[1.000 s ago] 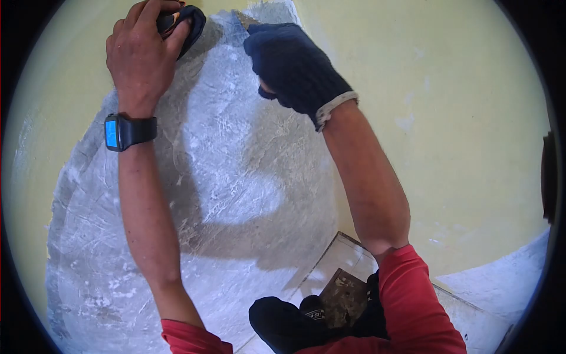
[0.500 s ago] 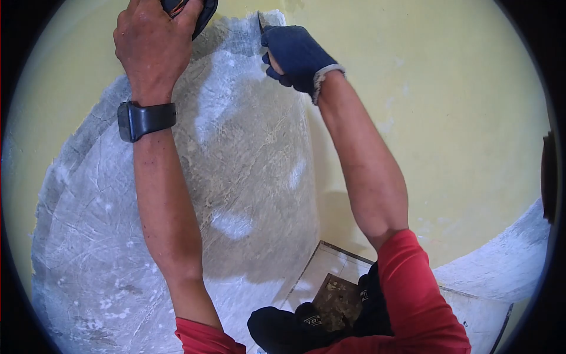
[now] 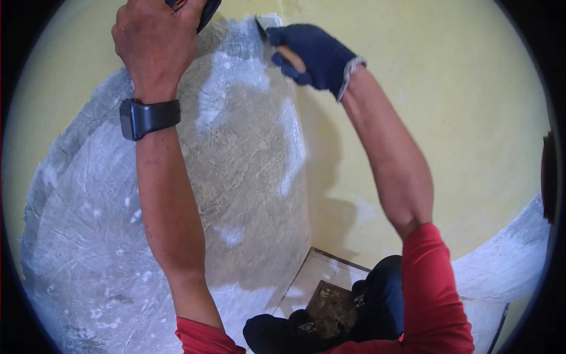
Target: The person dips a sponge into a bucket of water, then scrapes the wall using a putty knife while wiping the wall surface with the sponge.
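Right hand (image 3: 315, 56) clamped on scraper (image 3: 291, 59), left hand (image 3: 154, 44) gripping dark item (image 3: 210, 10); grey wall (image 3: 247, 177) broadly bare, yellow paint (image 3: 466, 118) intact alongside.

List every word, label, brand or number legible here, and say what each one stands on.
None can be read for certain.
Black footwear, left foot: white lettering, too small and blurred.
Black footwear, right foot: white marks, likewise unreadable.
Black smartwatch: no readable text.
Wooden-handled scraper: no lettering visible.
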`<state>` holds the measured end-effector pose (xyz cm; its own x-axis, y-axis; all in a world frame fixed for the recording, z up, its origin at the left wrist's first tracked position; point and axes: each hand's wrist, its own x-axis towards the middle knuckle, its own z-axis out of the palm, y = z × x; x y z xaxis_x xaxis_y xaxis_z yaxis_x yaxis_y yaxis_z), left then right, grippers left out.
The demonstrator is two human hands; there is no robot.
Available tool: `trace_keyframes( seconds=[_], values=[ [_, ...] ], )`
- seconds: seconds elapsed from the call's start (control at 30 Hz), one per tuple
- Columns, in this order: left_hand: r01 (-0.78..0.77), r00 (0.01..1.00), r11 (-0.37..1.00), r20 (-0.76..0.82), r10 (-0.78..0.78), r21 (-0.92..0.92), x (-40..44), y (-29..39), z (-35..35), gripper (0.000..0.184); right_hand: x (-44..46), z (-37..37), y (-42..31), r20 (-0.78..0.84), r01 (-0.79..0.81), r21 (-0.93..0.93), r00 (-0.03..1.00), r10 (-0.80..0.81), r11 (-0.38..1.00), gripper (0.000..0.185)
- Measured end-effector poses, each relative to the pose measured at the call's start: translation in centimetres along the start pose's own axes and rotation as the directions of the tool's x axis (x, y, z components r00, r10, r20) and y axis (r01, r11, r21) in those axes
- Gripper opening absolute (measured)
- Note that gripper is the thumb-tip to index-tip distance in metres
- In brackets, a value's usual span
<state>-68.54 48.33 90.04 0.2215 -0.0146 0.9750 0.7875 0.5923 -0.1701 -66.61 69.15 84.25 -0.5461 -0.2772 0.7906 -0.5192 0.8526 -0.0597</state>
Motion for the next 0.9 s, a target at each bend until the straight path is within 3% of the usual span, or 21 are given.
trace_keyframes(
  seconds=[0.03, 0.07, 0.1, 0.17, 0.2, 0.23, 0.27, 0.3, 0.33, 0.37, 0.4, 0.43, 0.5, 0.57, 0.63, 0.77, 0.83, 0.9],
  values=[
    [0.001, 1.000, 1.000, 0.012, -0.001, 0.000, -0.3, -0.4, 0.3, 0.026, 0.5, -1.0, -0.2, 0.206, -0.403, 0.230, 0.910, 0.360, 0.886, 0.021],
    [0.007, 1.000, 0.999, 0.004, -0.007, -0.033, -0.3, -1.2, 0.9, 0.026, 0.7, -1.4, 1.7, 0.072, -0.002, -0.018, 0.997, 0.004, 1.000, 0.022],
    [0.015, 1.000, 0.998, -0.014, -0.016, -0.064, 0.1, -1.2, 0.9, 0.026, 1.2, -1.8, 2.2, 0.044, 0.381, -0.304, 0.921, -0.387, 0.873, 0.023],
    [0.035, 0.999, 0.999, 0.017, -0.034, -0.030, -0.2, -0.4, 0.4, 0.025, 1.6, -1.4, 3.0, 0.031, 0.461, -0.359, 0.875, -0.483, 0.812, 0.014],
    [0.056, 0.997, 0.998, 0.049, -0.056, 0.010, -0.2, 0.0, 0.2, 0.024, 1.4, -1.5, 0.8, -0.006, -0.125, 0.278, 0.991, 0.132, 0.952, 0.012],
    [0.061, 0.998, 0.998, 0.033, -0.061, 0.013, -0.1, -0.7, 0.5, 0.024, 0.9, -1.6, -0.8, 0.333, -0.612, 0.702, 0.734, 0.592, 0.363, 0.010],
    [0.001, 1.000, 0.990, 0.022, -0.004, 0.140, -0.1, -1.8, 1.3, 0.025, 0.1, -1.4, -1.1, 0.264, -0.524, 0.627, 0.840, 0.475, 0.577, 0.008],
    [-0.061, 0.998, 0.962, 0.029, 0.055, 0.266, -0.4, -2.4, 2.1, 0.027, -0.1, -0.7, -1.5, 0.264, -0.532, 0.705, 0.811, 0.522, 0.469, 0.009],
    [-0.075, 0.997, 0.914, 0.044, 0.063, 0.398, -0.7, -2.1, 2.8, 0.026, -0.4, 0.9, -0.4, 0.203, -0.471, 0.758, 0.828, 0.522, 0.452, 0.016],
    [-0.073, 0.997, 0.908, 0.033, 0.066, 0.413, -0.6, -2.4, 3.6, 0.026, -0.5, 2.2, 0.4, 0.142, -0.400, 0.808, 0.844, 0.517, 0.432, 0.026],
    [-0.191, 0.982, 0.846, 0.093, 0.167, 0.497, -0.7, -2.8, 4.4, 0.025, -1.0, 2.0, -1.4, 0.181, -0.412, 0.867, 0.785, 0.593, 0.280, 0.035],
    [-0.307, 0.951, 0.761, 0.169, 0.258, 0.571, -1.0, -3.1, 4.9, 0.025, -2.3, 2.4, -1.9, 0.197, -0.410, 0.873, 0.793, 0.577, 0.265, 0.035],
    [-0.315, 0.949, 0.705, 0.220, 0.225, 0.636, -0.7, -2.6, 6.3, 0.026, -4.9, 2.9, -2.2, 0.178, -0.302, 0.947, 0.777, 0.604, 0.110, 0.040],
    [-0.366, 0.930, 0.674, 0.278, 0.241, 0.641, -0.2, -2.5, 8.9, 0.024, -7.9, 3.6, -2.6, 0.235, -0.356, 0.934, 0.671, 0.703, 0.028, 0.043],
    [-0.442, 0.892, 0.710, 0.350, 0.286, 0.548, 0.0, -2.7, 13.3, 0.021, -10.9, 4.2, -2.4, 0.339, -0.380, 0.919, 0.628, 0.701, -0.104, 0.048],
    [-0.527, 0.824, 0.790, 0.419, 0.382, 0.314, -3.2, -1.2, 21.6, 0.016, -12.7, 4.1, -0.6, 0.392, -0.372, 0.910, 0.630, 0.670, -0.182, 0.050],
    [-0.614, 0.716, 0.768, 0.539, 0.445, 0.182, -6.3, -0.4, 21.8, 0.012, -13.6, 3.7, 0.7, 0.353, -0.340, 0.926, 0.632, 0.690, -0.163, 0.053],
    [-0.650, 0.671, 0.735, 0.599, 0.438, 0.191, -7.8, -0.4, 20.6, 0.010, -13.9, 2.6, 1.1, 0.348, -0.348, 0.927, 0.655, 0.670, -0.142, 0.056]
  ],
)
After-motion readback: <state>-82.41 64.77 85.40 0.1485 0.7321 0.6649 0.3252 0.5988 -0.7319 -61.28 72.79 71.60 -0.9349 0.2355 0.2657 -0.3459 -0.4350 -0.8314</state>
